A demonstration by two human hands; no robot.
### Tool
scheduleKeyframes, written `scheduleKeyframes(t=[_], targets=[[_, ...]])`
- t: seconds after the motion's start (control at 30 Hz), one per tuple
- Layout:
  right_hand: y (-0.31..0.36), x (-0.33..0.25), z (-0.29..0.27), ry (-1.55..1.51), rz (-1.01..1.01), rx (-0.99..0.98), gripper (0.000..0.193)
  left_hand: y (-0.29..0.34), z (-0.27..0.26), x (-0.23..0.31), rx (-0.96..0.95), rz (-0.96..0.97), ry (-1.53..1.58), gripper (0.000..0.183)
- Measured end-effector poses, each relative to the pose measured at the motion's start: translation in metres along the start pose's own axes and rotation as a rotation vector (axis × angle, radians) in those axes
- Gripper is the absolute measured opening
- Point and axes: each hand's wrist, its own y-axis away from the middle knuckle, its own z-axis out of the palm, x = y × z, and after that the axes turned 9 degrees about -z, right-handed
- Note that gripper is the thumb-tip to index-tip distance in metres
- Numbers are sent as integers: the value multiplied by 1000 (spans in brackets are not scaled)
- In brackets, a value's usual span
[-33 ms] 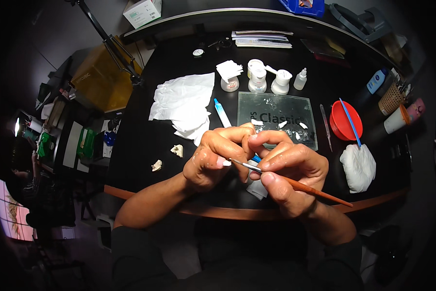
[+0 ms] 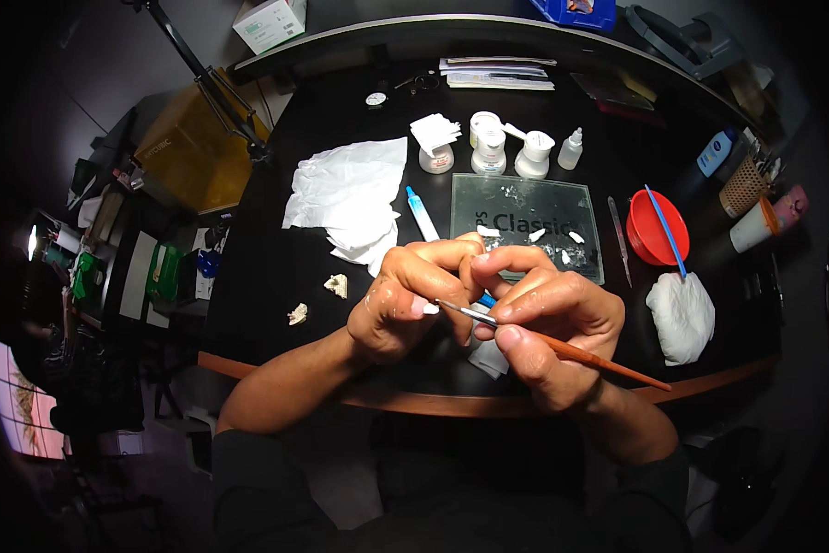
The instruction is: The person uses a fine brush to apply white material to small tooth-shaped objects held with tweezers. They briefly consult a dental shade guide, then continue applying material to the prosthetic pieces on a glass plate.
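In front of the glass slab [image 2: 525, 198], a tooth-like piece [image 2: 430, 310] is being pinched by the curled left hand [image 2: 398, 290], a fine brush [image 2: 603, 364] by the right hand [image 2: 566, 318], steadiness likely being aided by bracing

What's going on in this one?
A person works with two bare hands over a black desk. The left hand holds a small white piece at its fingertips. The right hand grips a slim brush with a reddish-brown handle, its dark tip right by the piece; whether they touch is too fine to tell. Beyond the hands, small white fragments lie on a rectangular glass slab.
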Motion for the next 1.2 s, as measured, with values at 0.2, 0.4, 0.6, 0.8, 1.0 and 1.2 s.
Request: scheduleKeyframes(t=[0.2, 0.4, 0.6, 0.8, 1.0, 1.2], targets=[[-2, -3, 1, 64, -16, -6, 17, -2, -3, 0, -37, 9, -20, 56], [-3, -5, -2, 80, -24, -25, 20, -2, -1, 0, -56, -3, -27, 57], [-3, -5, -1, 87, -18, -25, 19, 0, 1, 3, -13, -47, -17, 57], [-4, -4, -3, 107, -56, -42, 20, -2, 5, 1, 39, -37, -29, 58], [-3, -7, -10, 104, -40, -111, 20, -3, 2, 4, 6, -22, -90, 58], [-4, -9, -12, 107, -8, -174, 20, -4, 3, 4, 0, -31, -95, 58]])
